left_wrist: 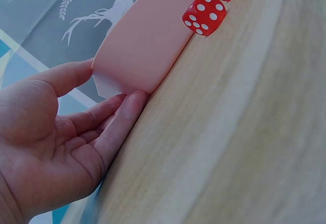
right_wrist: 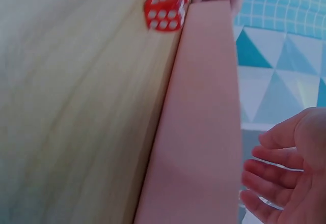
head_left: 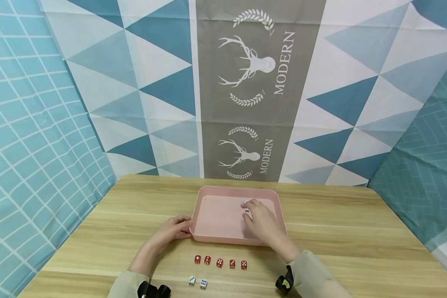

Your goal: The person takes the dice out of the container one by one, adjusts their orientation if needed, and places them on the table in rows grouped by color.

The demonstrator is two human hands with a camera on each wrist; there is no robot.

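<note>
A pink tray (head_left: 217, 215) lies on the wooden table. My left hand (head_left: 174, 229) holds its near left corner, the thumb at the rim and the fingers low against the outer wall, as the left wrist view shows. Inside the tray, toward the right, several white dice (head_left: 247, 210) sit partly hidden under the fingers of my right hand (head_left: 261, 221). That hand reaches over the near wall with its fingers loosely bent and spread. In the right wrist view the fingers (right_wrist: 270, 183) appear beyond the tray wall (right_wrist: 198, 112), with nothing visible between them.
A row of several red dice (head_left: 219, 263) lies on the table in front of the tray. Nearer to me are two white dice, one left (head_left: 191, 280) and one right (head_left: 203, 284). Patterned cloth (head_left: 242, 82) hangs behind the table (head_left: 339, 231), and blue checked cloth at the left.
</note>
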